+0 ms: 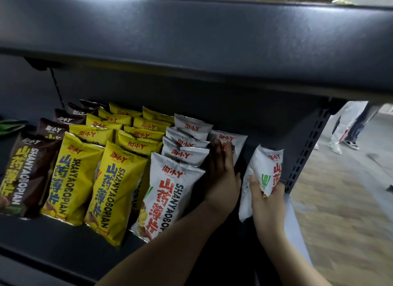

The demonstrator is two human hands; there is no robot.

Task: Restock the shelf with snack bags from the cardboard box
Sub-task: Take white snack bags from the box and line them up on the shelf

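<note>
I see a dark metal shelf [63, 239], wood-look floor [340, 200] at right; my left hand [221, 175] rests flat-fingered against white foil snack bags [170, 192], right hand [268, 202] grips another white snack bag [263, 170].

Your right hand [268, 202] grips a white snack bag [263, 175] by its lower end; left of that grip, your left hand [222, 175] presses flat against the white bag row [187, 156] on the shelf [63, 239].

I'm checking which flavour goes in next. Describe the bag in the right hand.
The white snack bag is glossy, puffed plastic with red characters, a red logo and a green patch. It stands tilted at the shelf's right end, beside the perforated upright. The right hand grips its lower part.
</note>
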